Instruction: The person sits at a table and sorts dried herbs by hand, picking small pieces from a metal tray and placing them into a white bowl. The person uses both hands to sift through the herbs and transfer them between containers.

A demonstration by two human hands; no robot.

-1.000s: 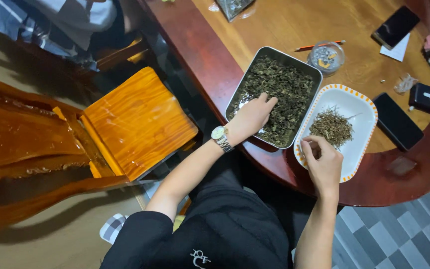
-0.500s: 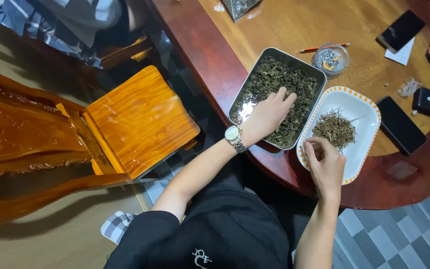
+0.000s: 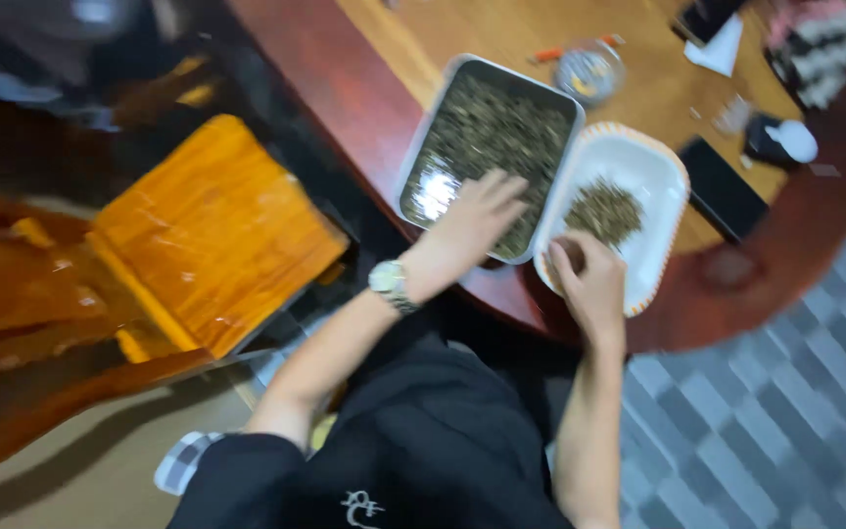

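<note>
The view is blurred by motion. My left hand (image 3: 472, 220), a watch (image 3: 388, 284) on its wrist, lies with fingers spread on dark dried leaves in a rectangular metal tray (image 3: 430, 191). Right beside it stands a white oblong tray (image 3: 650, 168) with a small pile of sorted leaves (image 3: 604, 211). My right hand (image 3: 589, 282) rests at that tray's near edge with its fingers curled; whether it pinches anything is hidden by blur.
Both trays sit near the red rim of a round wooden table (image 3: 345, 88). Behind them are a small round glass dish (image 3: 587, 71), dark phones (image 3: 722, 188) and white paper (image 3: 722, 47). An orange wooden stool (image 3: 212, 230) stands at my left; grey tiled floor (image 3: 785, 421) at right.
My head has swung, so the whole view shifted and blurred. The left hand slid toward the metal tray's near right corner. The right hand stays at the white tray's edge.
</note>
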